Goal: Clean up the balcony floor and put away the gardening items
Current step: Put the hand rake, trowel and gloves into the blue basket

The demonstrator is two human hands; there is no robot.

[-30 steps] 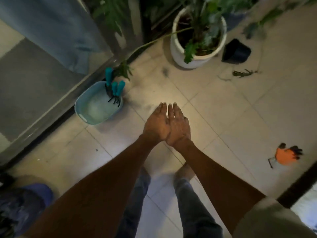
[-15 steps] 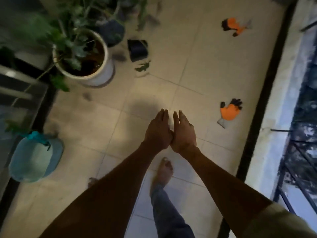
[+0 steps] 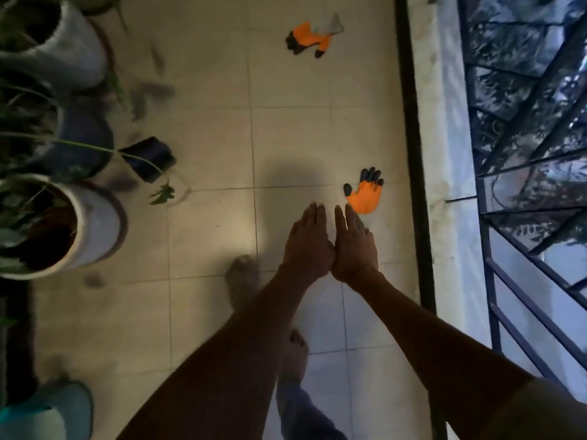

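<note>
**Balcony holdings: hands free, gloves lying ahead**

- Balcony floor (image 3: 206,236): tiled, spreading under and around both hands; carrying every item below.
- White plant pot (image 3: 95,230): standing well to the left of the hands, probably parked at the edge to keep walking room.
- Left hand (image 3: 306,246) and right hand (image 3: 354,249): reaching forward side by side, thumbs touching, fingers straight, grasping nothing; seemingly readying for a pickup.
- Small black pot (image 3: 149,158): lying tipped over, ahead and left of the hands.
- Near orange glove (image 3: 363,195): lying flat just beyond the right fingertips; likely the next pickup.
- Far orange glove (image 3: 309,39): lying crumpled, far ahead of the hands.
</note>
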